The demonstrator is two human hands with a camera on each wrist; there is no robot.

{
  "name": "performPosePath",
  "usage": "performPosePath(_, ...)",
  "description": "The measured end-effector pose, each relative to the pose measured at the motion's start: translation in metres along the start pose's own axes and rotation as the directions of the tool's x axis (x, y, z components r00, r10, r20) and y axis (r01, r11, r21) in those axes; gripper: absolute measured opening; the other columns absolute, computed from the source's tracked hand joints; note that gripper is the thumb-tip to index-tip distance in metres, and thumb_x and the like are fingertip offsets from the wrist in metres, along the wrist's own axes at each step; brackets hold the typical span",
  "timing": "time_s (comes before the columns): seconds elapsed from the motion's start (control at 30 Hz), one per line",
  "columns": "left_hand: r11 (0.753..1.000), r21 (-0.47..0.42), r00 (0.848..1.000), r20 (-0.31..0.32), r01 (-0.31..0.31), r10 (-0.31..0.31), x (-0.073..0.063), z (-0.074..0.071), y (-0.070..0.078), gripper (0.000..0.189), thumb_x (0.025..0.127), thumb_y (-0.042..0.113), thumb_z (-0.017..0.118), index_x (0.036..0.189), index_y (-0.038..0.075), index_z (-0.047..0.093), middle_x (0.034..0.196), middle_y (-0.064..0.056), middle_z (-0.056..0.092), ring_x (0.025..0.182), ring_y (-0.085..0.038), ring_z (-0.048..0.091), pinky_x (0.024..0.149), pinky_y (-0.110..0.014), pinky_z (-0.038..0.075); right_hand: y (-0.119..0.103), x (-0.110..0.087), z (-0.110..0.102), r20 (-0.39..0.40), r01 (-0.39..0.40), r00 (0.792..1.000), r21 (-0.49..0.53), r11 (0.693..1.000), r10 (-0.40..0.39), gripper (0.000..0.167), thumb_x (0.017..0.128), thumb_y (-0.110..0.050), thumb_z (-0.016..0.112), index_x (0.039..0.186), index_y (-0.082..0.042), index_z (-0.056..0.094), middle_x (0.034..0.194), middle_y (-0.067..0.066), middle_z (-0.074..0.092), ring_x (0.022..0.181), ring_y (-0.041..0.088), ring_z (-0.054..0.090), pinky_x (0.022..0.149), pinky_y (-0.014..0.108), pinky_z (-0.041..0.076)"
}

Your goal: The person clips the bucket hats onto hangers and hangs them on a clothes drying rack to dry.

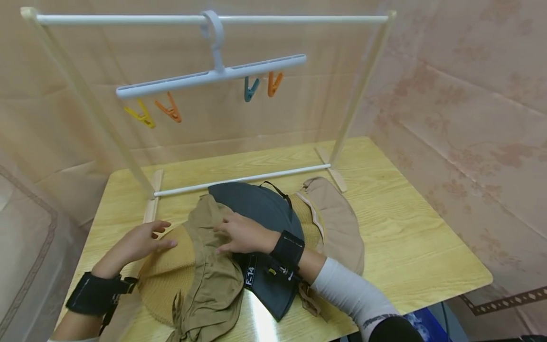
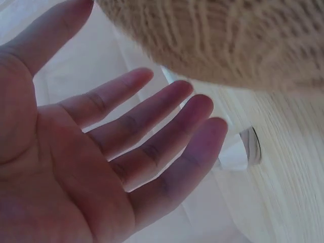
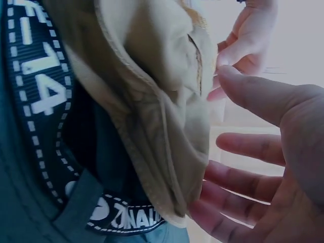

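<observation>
A sun hat with a khaki cloth crown (image 1: 213, 280) and a woven straw-coloured brim (image 1: 171, 280) lies at the table's front left. My left hand (image 1: 143, 242) is at the brim's left edge, its thumb over the weave; in the left wrist view the fingers are spread beside the brim (image 2: 217, 40). Over the khaki cloth (image 3: 167, 101) is my right hand (image 1: 243, 232), fingers extended, fingertips right at the cloth in the right wrist view. Under and behind it lies a dark blue-grey hat (image 1: 256, 204) with an "F-14" band (image 3: 40, 66). A beige hat (image 1: 337, 218) lies to the right, partly covered.
A white rack (image 1: 256, 179) stands at the table's back, a pale blue hanger (image 1: 218, 74) on its top bar. From the hanger hang yellow (image 1: 141, 115), teal (image 1: 250, 89) and orange clothespins (image 1: 169, 109). Wood-grain table (image 1: 410, 237) extends right.
</observation>
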State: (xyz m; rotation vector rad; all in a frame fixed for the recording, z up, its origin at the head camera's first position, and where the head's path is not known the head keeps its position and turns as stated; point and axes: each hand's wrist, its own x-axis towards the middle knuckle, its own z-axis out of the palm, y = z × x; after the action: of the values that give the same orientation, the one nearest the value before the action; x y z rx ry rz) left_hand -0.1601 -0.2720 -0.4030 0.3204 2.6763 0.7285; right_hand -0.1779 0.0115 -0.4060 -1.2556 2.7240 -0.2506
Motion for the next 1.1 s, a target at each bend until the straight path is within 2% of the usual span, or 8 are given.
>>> performPosePath(0.17, 0.999, -0.031, 0.999, 0.05, -0.005, 0.007, -0.006, -0.001, -0.009, 0.076, 0.091, 0.043, 0.066, 0.138, -0.011, 0.042, 0.129, -0.04, 0.05, 0.11, -0.052, 0.056, 0.079, -0.051, 0.053, 0.001, -0.005, 0.005, -0.02, 0.004, 1.0, -0.005, 1.0, -0.004, 0.046, 0.086, -0.046, 0.071, 0.121, -0.017, 0.069, 0.102, -0.001, 0.06, 0.085, 0.01, 0.05, 0.08, 0.022, 0.043)
performPosePath(0.33, 0.999, -0.043, 0.995, 0.1, -0.009, 0.013, -0.011, -0.004, -0.014, 0.078, 0.089, 0.044, 0.068, 0.138, -0.011, 0.042, 0.128, -0.039, 0.051, 0.109, -0.05, 0.058, 0.078, -0.05, 0.053, 0.004, -0.009, 0.008, -0.017, 0.003, 1.0, 0.036, 0.999, -0.003, 0.042, 0.086, -0.042, 0.073, 0.121, -0.019, 0.069, 0.108, 0.001, 0.064, 0.092, 0.012, 0.058, 0.082, 0.024, 0.049)
performPosePath(0.47, 1.0, -0.018, 0.992, 0.127, 0.008, -0.005, -0.013, -0.007, -0.019, 0.081, 0.087, 0.045, 0.07, 0.138, -0.011, 0.042, 0.125, -0.037, 0.054, 0.109, -0.049, 0.058, 0.079, -0.05, 0.053, 0.005, -0.012, 0.006, -0.015, -0.05, 0.999, 0.018, 0.999, 0.051, 0.042, 0.084, -0.04, 0.076, 0.118, -0.017, 0.068, 0.108, 0.001, 0.065, 0.093, 0.013, 0.061, 0.078, 0.025, 0.05)
performPosePath(0.53, 1.0, -0.016, 0.989, 0.148, 0.02, -0.018, -0.014, -0.008, -0.021, 0.082, 0.086, 0.046, 0.071, 0.139, -0.011, 0.042, 0.124, -0.036, 0.055, 0.11, -0.049, 0.057, 0.08, -0.05, 0.052, 0.005, -0.013, 0.006, -0.019, -0.091, 0.996, 0.007, 0.996, 0.092, 0.04, 0.081, -0.04, 0.078, 0.111, -0.015, 0.067, 0.102, 0.0, 0.064, 0.087, 0.012, 0.06, 0.073, 0.024, 0.049)
performPosePath(0.63, 0.999, -0.026, 0.983, 0.18, 0.032, -0.027, -0.016, -0.007, -0.022, 0.084, 0.086, 0.046, 0.071, 0.139, -0.011, 0.04, 0.123, -0.035, 0.056, 0.11, -0.048, 0.057, 0.08, -0.05, 0.052, 0.005, -0.016, 0.007, -0.02, -0.134, 0.991, 0.033, 0.99, 0.134, 0.034, 0.078, -0.04, 0.081, 0.093, -0.014, 0.063, 0.086, -0.003, 0.06, 0.075, 0.01, 0.056, 0.063, 0.023, 0.044)
performPosePath(0.77, 0.999, -0.034, 0.98, 0.195, 0.037, -0.03, -0.017, -0.006, -0.022, 0.086, 0.085, 0.044, 0.072, 0.139, -0.013, 0.039, 0.121, -0.035, 0.057, 0.107, -0.047, 0.058, 0.079, -0.049, 0.052, 0.007, -0.02, 0.01, -0.025, -0.145, 0.989, 0.059, 0.988, 0.147, 0.033, 0.077, -0.038, 0.082, 0.078, -0.015, 0.058, 0.071, -0.006, 0.054, 0.065, 0.008, 0.052, 0.056, 0.02, 0.038)
performPosePath(0.97, 0.999, -0.036, 0.977, 0.21, 0.029, -0.021, -0.015, -0.006, -0.022, 0.086, 0.085, 0.04, 0.074, 0.137, -0.018, 0.038, 0.117, -0.036, 0.057, 0.102, -0.043, 0.061, 0.077, -0.047, 0.053, 0.011, -0.024, 0.014, -0.023, -0.188, 0.982, 0.067, 0.98, 0.19, 0.034, 0.076, -0.037, 0.083, 0.079, -0.013, 0.059, 0.065, -0.008, 0.045, 0.058, 0.007, 0.045, 0.052, 0.02, 0.034)
performPosePath(1.1, 0.998, -0.052, 0.972, 0.235, 0.04, -0.026, -0.014, -0.004, -0.023, 0.087, 0.085, 0.036, 0.075, 0.136, -0.022, 0.034, 0.114, -0.037, 0.057, 0.095, -0.037, 0.063, 0.073, -0.043, 0.054, 0.012, -0.024, 0.016, -0.016, -0.22, 0.975, 0.089, 0.971, 0.223, 0.035, 0.074, -0.037, 0.084, 0.081, -0.012, 0.06, 0.064, -0.007, 0.049, 0.056, 0.008, 0.049, 0.052, 0.021, 0.037)
